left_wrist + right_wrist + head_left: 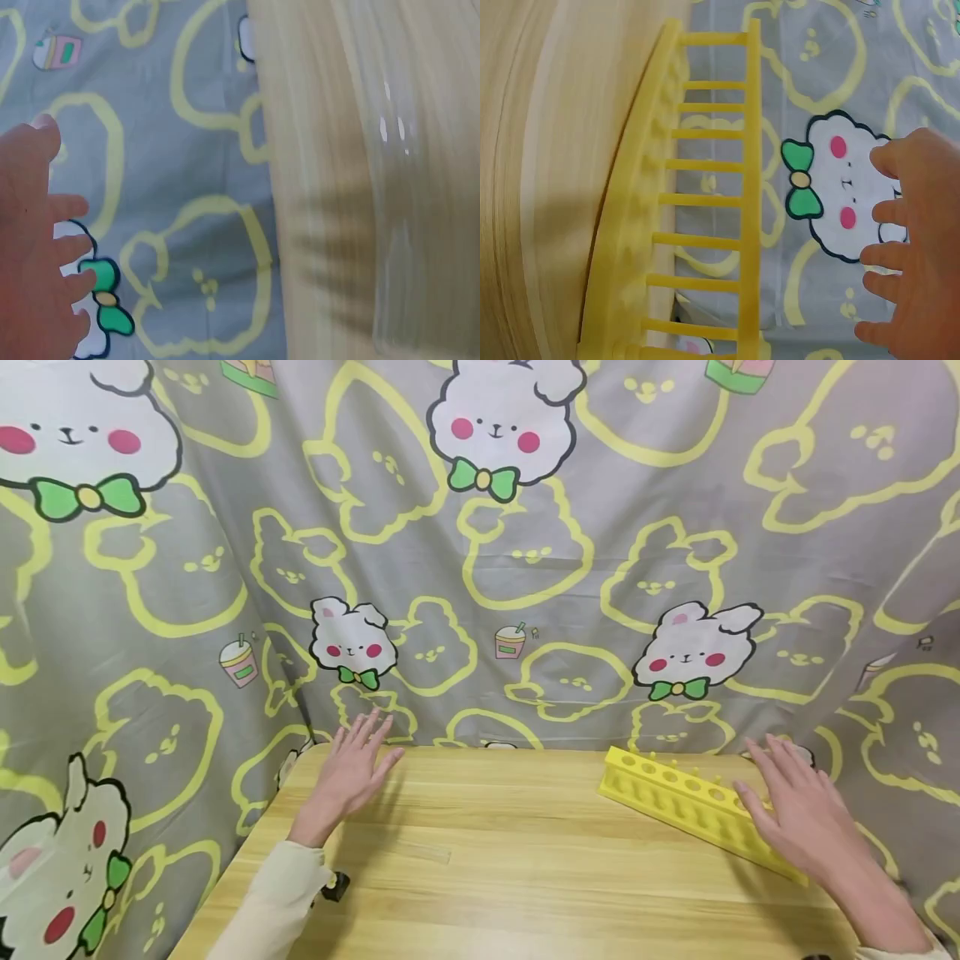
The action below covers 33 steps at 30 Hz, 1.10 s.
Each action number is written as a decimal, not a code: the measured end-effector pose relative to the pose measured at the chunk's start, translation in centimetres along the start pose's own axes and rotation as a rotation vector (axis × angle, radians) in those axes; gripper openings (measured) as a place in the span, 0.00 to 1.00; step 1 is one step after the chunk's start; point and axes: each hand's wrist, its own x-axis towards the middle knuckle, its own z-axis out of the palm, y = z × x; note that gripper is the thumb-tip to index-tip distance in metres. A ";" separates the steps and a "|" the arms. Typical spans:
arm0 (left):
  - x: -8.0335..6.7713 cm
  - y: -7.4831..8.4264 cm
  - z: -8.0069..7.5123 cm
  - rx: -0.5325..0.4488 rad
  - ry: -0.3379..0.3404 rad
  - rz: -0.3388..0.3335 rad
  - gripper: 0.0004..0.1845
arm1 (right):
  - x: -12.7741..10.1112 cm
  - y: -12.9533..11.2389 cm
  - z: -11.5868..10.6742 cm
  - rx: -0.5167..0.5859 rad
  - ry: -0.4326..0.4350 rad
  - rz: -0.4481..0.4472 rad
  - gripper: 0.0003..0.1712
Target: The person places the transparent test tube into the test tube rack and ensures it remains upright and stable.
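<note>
A yellow test tube rack point(660, 817) stands slantwise on the right side of the wooden table, with a row of round holes along its top. My right hand point(806, 814) hovers over its near end, fingers spread and holding nothing; in the right wrist view the rack point(619, 247) lies apart from the hand point(926, 247). Left of the table's middle lies a clear tube point(431, 853), hard to make out in the head view. The left wrist view shows this transparent tube point(420, 247) larger. Raised above the table's far left, my left hand point(352, 768) has extended fingers and holds nothing.
A grey curtain point(420, 568) with rabbit prints hangs behind and beside the wooden table point(525, 877). A small black object point(336, 887) sits by the left sleeve point(273, 893).
</note>
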 end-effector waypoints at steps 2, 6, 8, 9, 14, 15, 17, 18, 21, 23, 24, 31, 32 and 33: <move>0.2 0.8 0.1 -0.011 0.008 0.011 0.38 | -0.4 0.2 -0.2 0.016 0.025 -0.007 0.40; 0.6 2.7 0.2 -0.045 0.026 0.042 0.38 | -1.4 0.7 -0.5 0.045 0.059 0.003 0.40; 1.0 3.6 0.3 -0.053 0.035 0.059 0.37 | -1.8 0.8 -0.6 0.059 0.068 0.009 0.40; 1.1 4.0 0.4 -0.057 0.039 0.065 0.37 | -1.9 0.9 -0.7 0.064 0.072 0.009 0.40; 1.8 6.0 0.8 -0.077 0.048 0.084 0.36 | -2.5 1.3 -0.8 0.116 0.098 0.002 0.40; 2.0 6.4 1.0 -0.081 0.051 0.089 0.36 | -2.7 1.4 -0.8 0.132 0.101 0.010 0.40; 2.2 7.3 1.2 -0.092 0.055 0.103 0.36 | -2.9 1.6 -0.8 0.168 0.106 0.027 0.40; 2.3 7.7 1.3 -0.100 0.060 0.110 0.36 | -3.0 1.7 -0.8 0.180 0.110 0.040 0.40; 2.7 8.9 1.6 -0.125 0.074 0.129 0.36 | -3.2 2.0 -0.8 0.221 0.132 0.062 0.40; 2.9 9.7 1.7 -0.147 0.084 0.137 0.36 | -3.3 2.1 -0.7 0.237 0.149 0.067 0.40; 3.0 10.1 1.8 -0.161 0.091 0.143 0.35 | -3.3 2.1 -0.7 0.242 0.156 0.072 0.40; 3.3 12.1 2.3 -0.226 0.146 0.184 0.34 | -3.5 2.2 -0.4 0.265 0.155 0.118 0.40; 3.3 12.3 2.4 -0.238 0.145 0.185 0.33 | -3.5 2.2 -0.4 0.261 0.151 0.129 0.41; 3.3 12.6 2.5 -0.252 0.140 0.184 0.33 | -3.5 2.2 -0.3 0.263 0.143 0.140 0.41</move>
